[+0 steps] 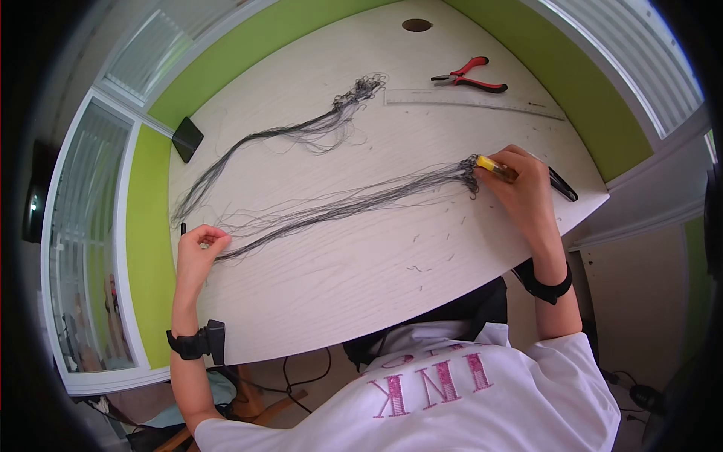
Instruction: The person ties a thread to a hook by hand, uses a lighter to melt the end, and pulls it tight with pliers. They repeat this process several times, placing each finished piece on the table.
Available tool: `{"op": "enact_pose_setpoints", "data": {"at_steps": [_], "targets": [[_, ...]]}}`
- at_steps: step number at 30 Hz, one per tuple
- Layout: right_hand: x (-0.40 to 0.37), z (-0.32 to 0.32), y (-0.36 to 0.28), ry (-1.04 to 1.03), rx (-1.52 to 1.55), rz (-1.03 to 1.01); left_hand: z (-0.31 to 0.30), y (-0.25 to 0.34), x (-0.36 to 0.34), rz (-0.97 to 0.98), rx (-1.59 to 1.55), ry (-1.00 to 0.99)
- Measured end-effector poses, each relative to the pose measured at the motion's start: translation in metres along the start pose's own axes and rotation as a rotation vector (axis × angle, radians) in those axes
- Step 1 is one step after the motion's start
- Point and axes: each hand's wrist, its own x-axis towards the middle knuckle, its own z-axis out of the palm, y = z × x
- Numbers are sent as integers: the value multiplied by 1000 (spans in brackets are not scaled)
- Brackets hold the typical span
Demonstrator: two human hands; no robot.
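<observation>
A long bundle of thin black threads [331, 212] stretches across the white desk, with small loops clustered at its right end. At the bundle's left end my left hand [199, 252] has thumb and forefinger pinched together on the thread ends. My right hand [525, 181] is closed around a short yellow tool [488, 163] with a darker amber body, its yellow end right at the looped ends. Farther back lies a second bundle of black threads [256, 137], its looped end toward the upper right.
Red-and-black pliers [472, 75] lie at the back right above a clear ruler [467, 102]. A black slim object [563, 185] is partly behind my right hand. A black phone-like slab [187, 140] leans at the left green panel [147, 226]. Small black thread scraps [419, 269] dot the desk.
</observation>
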Motion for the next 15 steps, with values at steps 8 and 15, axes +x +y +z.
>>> {"op": "enact_pose_setpoints", "data": {"at_steps": [8,15], "targets": [[-1,3,4,132,114,-39,-10,23,7,383,298,342],[-4,7,4,141,154,-106,22,110,46,382,129,186]]}}
